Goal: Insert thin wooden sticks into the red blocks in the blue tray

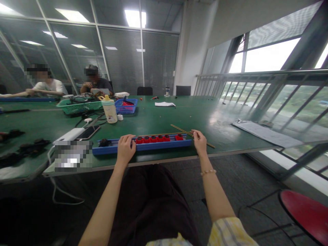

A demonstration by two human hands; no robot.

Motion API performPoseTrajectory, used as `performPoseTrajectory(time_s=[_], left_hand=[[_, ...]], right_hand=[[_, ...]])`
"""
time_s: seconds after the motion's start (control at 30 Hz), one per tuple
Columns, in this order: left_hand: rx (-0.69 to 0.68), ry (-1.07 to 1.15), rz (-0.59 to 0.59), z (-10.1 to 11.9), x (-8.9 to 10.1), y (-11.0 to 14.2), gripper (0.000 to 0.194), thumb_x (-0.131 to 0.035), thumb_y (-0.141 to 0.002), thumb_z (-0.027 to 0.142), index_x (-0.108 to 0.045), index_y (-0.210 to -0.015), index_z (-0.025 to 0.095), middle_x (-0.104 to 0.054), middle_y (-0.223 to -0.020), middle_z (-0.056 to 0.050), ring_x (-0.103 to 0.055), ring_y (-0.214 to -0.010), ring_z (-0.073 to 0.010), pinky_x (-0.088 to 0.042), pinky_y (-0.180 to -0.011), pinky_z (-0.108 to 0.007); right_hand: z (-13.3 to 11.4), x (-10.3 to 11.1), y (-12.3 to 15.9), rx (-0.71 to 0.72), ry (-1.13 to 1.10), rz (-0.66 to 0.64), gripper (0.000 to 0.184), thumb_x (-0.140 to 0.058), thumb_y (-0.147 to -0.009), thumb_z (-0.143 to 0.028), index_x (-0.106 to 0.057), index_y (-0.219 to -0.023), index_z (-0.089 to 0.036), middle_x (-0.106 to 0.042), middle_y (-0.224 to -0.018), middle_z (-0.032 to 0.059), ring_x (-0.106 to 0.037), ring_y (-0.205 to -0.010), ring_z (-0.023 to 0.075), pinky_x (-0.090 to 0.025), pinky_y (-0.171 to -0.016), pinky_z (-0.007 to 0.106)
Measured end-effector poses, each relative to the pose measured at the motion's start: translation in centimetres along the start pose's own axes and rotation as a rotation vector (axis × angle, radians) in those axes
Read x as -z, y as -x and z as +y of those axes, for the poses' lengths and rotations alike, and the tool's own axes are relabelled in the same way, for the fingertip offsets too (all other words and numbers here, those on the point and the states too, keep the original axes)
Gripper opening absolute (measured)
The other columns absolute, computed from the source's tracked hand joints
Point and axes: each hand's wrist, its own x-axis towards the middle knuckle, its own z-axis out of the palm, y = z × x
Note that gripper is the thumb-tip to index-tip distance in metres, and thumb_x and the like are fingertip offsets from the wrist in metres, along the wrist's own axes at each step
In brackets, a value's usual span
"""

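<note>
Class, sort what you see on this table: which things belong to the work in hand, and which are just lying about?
Seemingly in use:
- blue channel, at the left hand
- red pieces inside it
- thin rod at the right hand
- loose rods, probably

Lying about:
- cup
- green basket
- blue basket
- clipboard

Office mtg rm, w/ glass partition (138,54), blinds & ceiling lights (73,15).
</note>
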Motion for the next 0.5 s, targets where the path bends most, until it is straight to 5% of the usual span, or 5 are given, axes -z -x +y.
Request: performPoseTrajectory(time_s=[0.2,0.5], left_hand=[[-0.006,-0.012,0.004,0.1,0.0,0.0,0.028,-0.044,-0.092,0.022,-0.065,-0.11,0.018,-0.066,-0.11,-0.01,-0.056,-0.107,-0.0263,-0.045,-0.1,-0.042],[0.002,-0.005,0.0,0.2,0.1,-0.1,0.028,-0.044,-0.092,0.022,-0.064,-0.109,0.018,-0.065,-0.11,-0.011,-0.055,-0.108,-0.0266,-0.045,-0.1,-0.042]], right_hand=[[0.3,0.2,0.1,0.001,0.082,0.072,0.048,-0.048,-0.091,-0.055,-0.068,-0.112,-0.017,-0.072,-0.108,0.0126,-0.065,-0.098,0.0228,-0.049,-0.082,0.033],[1.7,0.6,-0.1,-0.02,0.154,0.177,0.035,-0.052,-0.089,-0.047,-0.067,-0.099,-0.018,-0.071,-0.095,0.0099,-0.062,-0.086,0.0214,-0.046,-0.084,0.034]])
